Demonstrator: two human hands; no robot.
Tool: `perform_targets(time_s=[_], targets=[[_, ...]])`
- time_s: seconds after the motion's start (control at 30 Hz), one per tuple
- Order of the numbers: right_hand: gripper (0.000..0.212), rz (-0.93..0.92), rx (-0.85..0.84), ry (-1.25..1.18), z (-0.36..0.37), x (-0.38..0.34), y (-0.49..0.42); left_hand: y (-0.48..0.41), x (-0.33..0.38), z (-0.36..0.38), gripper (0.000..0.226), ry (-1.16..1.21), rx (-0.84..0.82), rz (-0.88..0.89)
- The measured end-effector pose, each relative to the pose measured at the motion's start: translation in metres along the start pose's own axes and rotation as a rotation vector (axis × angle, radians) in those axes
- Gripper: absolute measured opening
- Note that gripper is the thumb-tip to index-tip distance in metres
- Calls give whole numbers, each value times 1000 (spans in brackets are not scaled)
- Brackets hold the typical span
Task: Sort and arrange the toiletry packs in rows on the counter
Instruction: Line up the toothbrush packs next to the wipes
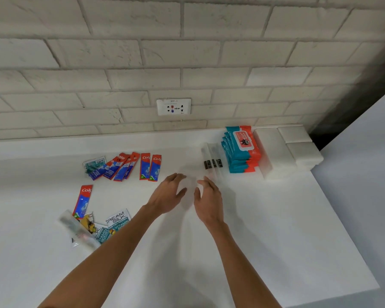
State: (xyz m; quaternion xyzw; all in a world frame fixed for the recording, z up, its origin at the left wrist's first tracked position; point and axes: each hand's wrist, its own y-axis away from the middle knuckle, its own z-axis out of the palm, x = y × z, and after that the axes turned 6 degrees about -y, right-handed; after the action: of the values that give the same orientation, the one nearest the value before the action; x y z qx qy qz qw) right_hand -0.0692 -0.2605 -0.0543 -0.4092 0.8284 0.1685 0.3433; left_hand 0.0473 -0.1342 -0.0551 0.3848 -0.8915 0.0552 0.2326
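The left hand (169, 193) and the right hand (207, 196) are close together over the white counter (276, 241), palms facing each other. Their fingers are bent a little. Something pale and blurry is between them, and it is too blurry to tell if they hold it. Just past the fingers lie clear packs (212, 161), beside stacked wipes packs (239, 150). Red and blue toothpaste packs (129, 166) lie in a row on the left.

Open counter (265, 230) right of sachet pile (111, 223)
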Motion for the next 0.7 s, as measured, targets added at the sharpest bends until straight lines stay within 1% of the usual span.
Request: perform_targets(time_s=[0.13, 0.3, 0.4, 0.5, 0.57, 0.63, 0.7], targets=[[36, -26, -31, -98, 21, -31, 34, 53, -35, -26, 39, 20, 55, -25], [28, -55, -91, -124, 57, -68, 78, 119, -95, -55, 27, 16, 76, -99], [23, -65, -125, -130, 82, -89, 100, 155, -132, -70, 26, 17, 95, -176], [18, -84, -168, -122, 106, -109, 121, 185, -164, -81, 23, 61, 164, -210], [15, -101, -203, -129, 122, -124, 135, 202, -184, -86, 20, 90, 192, -266], [15, -107, -237, -137, 136, -134, 146, 212, -201, -89, 21, 67, 203, -303], [14, -120, -254, -131, 152, -147, 158, 223, -220, -91, 23, 26, 208, -297]])
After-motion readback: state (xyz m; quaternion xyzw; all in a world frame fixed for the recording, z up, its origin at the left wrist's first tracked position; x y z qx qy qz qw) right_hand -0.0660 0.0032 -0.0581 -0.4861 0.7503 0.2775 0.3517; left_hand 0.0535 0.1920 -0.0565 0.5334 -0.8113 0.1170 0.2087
